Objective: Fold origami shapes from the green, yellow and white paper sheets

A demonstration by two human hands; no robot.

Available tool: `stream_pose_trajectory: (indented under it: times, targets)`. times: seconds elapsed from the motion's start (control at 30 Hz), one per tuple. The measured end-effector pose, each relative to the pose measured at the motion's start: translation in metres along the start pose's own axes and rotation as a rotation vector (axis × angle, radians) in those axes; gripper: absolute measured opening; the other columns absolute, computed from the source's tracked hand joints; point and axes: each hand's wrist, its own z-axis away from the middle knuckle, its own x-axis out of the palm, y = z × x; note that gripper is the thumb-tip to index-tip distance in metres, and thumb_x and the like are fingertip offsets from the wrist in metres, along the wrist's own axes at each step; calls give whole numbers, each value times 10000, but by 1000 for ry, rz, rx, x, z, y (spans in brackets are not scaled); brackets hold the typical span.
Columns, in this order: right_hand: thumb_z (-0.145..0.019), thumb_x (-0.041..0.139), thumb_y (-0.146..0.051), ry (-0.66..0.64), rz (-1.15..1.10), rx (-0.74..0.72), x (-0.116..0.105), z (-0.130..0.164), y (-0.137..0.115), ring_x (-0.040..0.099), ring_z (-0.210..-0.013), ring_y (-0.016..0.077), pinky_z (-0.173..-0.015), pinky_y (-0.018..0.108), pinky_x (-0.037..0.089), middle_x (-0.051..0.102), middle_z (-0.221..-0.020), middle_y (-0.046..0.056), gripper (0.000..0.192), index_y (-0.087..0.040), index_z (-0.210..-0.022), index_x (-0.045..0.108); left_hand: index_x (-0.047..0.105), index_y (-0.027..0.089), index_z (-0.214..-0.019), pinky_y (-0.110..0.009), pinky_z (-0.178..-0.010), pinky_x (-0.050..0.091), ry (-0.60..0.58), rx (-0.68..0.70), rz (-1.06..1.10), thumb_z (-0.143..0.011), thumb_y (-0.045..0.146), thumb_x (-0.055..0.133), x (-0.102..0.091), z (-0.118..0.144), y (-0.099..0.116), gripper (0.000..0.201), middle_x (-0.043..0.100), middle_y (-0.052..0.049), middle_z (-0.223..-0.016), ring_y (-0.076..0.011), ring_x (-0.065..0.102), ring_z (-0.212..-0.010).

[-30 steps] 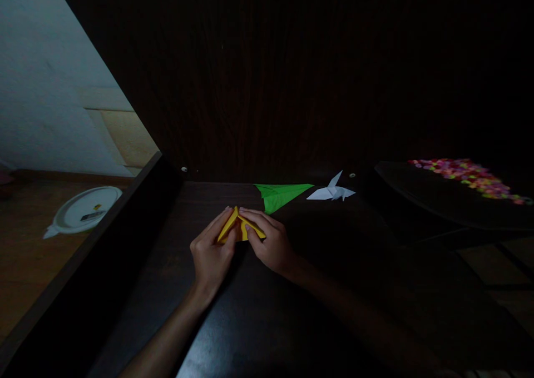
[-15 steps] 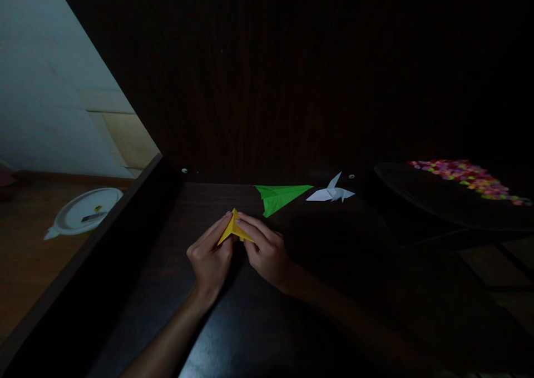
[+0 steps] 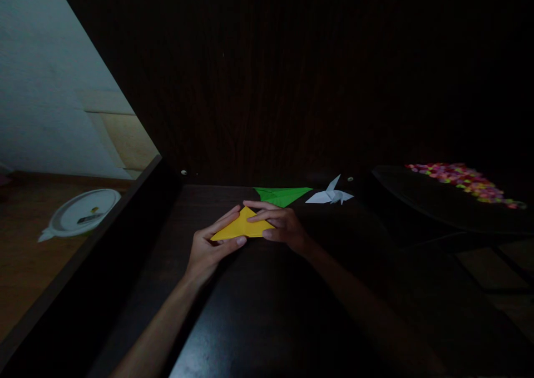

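Both hands are on the yellow paper [image 3: 241,228] right in the middle of the frame, low on the dark table [image 3: 258,311]. The left hand [image 3: 208,248] cups the near left corner, fingers curled loosely, thumb laid along the lower edge. The right hand [image 3: 280,225] lies partly open over the right point, fingers spread flat on top and pinning it down. So neither hand is a closed fist; both are pressing and pinching a folded triangle.

That paper looks light and thin, stiff only along its creases, and easy to crumple, I'd say. The edges and corners seem the safest places to take hold of it, with the flat face left for pressing.

Just above the right hand lies a green folded paper [image 3: 283,194], and to its right a white paper bird [image 3: 330,195], both apart from the hands.

At the right of the frame, a dark tray [image 3: 421,200] carries a heap of small colourful bits [image 3: 463,181]; what they are, I can't tell. At the left, on the floor, sits a white plate [image 3: 79,214] with 1 or 2 small items on it, too dim to name.
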Motion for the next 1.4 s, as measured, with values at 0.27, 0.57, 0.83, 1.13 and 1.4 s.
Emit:
stream_pose_trajectory:
  times: [0.27, 0.57, 0.83, 1.13, 1.4]
  targets:
    - [-768, 727, -240, 162, 25, 156, 11, -4, 2, 652, -1100, 236, -934, 406, 530, 658, -1269, 96, 335, -229, -1102, 716, 684, 165, -1219, -433, -941, 551, 41, -145, 80, -564, 313, 923, -3, -5, -9, 712, 735, -133, -1159, -325, 688, -1073]
    - [-773, 719, -274, 201, 99, 264, 13, -4, 3, 658, -721, 157, -674, 296, 547, 704, -839, 41, 319, -172, -1075, 703, 752, 146, -977, -347, -626, 632, 47, -162, 9, -541, 376, 916, 3, -3, -2, 520, 773, -96, -979, -287, 741, -823]
    - [-820, 677, -276, 63, 129, 310, 11, -4, -11, 676, -789, 175, -482, 225, 535, 659, -1156, 85, 472, -239, -1286, 609, 653, 150, -831, -257, -574, 596, 44, -131, 106, -564, 318, 913, 2, -3, -5, 409, 732, -67, -968, -208, 728, -749]
    - [-780, 741, -187, 0, 459, 9, -2, -5, -17, 662, -984, 218, -897, 382, 512, 695, -1074, 71, 188, -198, -968, 737, 704, 149, -769, -302, -725, 598, 33, -116, 173, -642, 347, 881, 2, -2, -1, 295, 743, -65, -937, -229, 709, -877]
    - [-780, 711, -143, -45, 345, 5, -3, -4, -21, 655, -1007, 210, -907, 400, 514, 649, -1154, 44, 179, -269, -884, 782, 790, 128, -846, -294, -691, 568, 32, -186, 192, -660, 403, 855, 0, -1, -1, 339, 771, -97, -841, -233, 717, -782]
